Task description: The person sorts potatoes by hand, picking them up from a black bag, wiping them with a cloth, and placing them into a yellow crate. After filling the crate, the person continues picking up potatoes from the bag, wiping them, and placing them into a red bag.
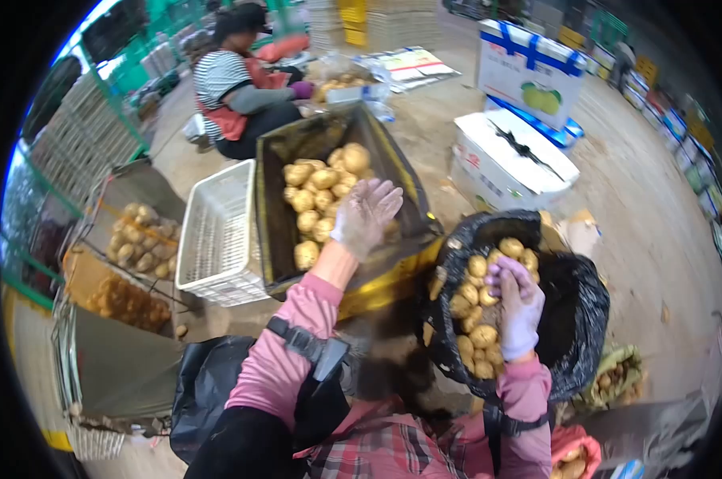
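Observation:
My left hand (367, 214), in a pale, dirty glove, is held over a dark-lined crate (405, 239) with a yellow edge. Its fingers are stretched out and nothing lies in the palm. Below and beside it are several potatoes (323, 179). On the right, a black plastic bag (578, 319) lines an open container holding more potatoes (481, 335). My right hand (517, 302), gloved in white and purple, is above these potatoes with its fingers curled. Whether a potato is inside the curled fingers is hidden.
A white plastic basket (217, 231) stands left of the crate. Netted potatoes (144, 239) are farther left. White cartons (514, 164) stand ahead on the right. A person in a striped top (221, 84) sits low beyond the crate. An open sack (612, 379) is at lower right.

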Available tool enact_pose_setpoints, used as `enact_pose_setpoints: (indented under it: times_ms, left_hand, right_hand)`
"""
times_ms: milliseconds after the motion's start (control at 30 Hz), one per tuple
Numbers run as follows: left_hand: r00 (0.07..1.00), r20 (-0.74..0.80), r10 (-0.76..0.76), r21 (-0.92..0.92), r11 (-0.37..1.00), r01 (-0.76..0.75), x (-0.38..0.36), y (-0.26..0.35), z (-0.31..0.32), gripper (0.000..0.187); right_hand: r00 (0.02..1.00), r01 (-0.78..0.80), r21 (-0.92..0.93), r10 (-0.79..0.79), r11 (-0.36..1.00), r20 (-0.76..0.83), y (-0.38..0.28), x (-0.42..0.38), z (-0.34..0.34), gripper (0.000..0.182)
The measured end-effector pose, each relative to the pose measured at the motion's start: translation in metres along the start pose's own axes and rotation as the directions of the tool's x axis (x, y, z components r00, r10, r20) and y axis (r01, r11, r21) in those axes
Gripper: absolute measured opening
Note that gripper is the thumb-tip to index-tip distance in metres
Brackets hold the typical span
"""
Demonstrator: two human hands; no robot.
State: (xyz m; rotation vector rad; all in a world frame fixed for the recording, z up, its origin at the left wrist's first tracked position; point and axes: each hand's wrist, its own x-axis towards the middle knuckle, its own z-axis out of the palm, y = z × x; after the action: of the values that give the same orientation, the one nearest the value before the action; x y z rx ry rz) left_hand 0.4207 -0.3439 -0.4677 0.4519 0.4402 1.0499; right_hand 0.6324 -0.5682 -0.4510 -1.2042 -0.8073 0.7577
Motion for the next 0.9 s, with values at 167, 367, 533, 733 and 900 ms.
enact_pose_setpoints:
  times_ms: [167, 367, 533, 733, 900]
  left_hand:
    - [0.951, 0.163, -0.263, 0.533, 0.834, 0.139, -0.043, -0.036, 0.039, 0.039]
    - [0.837, 0.465, -0.289, 0.878, 0.027, -0.478, -0.092, -0.06, 0.07, 0.039]
    - [0.785, 0.439, -0.437, 0.854, -0.069, -0.516, -0.09, -0.077, 0.078, 0.045]
    - [0.813, 0.314, -0.491, 0.904, -0.107, -0.414, -0.072, -0.086, 0.063, 0.047]
    - [0.806, 0.227, -0.546, 0.941, -0.088, -0.325, -0.067, -0.085, 0.053, 0.05]
  right_hand:
    - [0.996, 0.033, -0.047, -0.036, 0.998, -0.082, 0.003, 0.035, -0.048, 0.025]
    - [0.957, -0.288, -0.361, 0.256, 0.887, -0.133, 0.111, 0.119, -0.177, 0.022]
    - [0.951, -0.218, -0.769, 0.307, 0.601, -0.029, 0.267, 0.14, -0.185, 0.043]
    - [0.908, -0.017, -0.975, 0.412, 0.22, 0.076, 0.362, 0.172, -0.109, 0.09]
    - [0.83, -0.178, -0.982, 0.546, 0.063, -0.116, 0.333, 0.188, -0.081, 0.096]
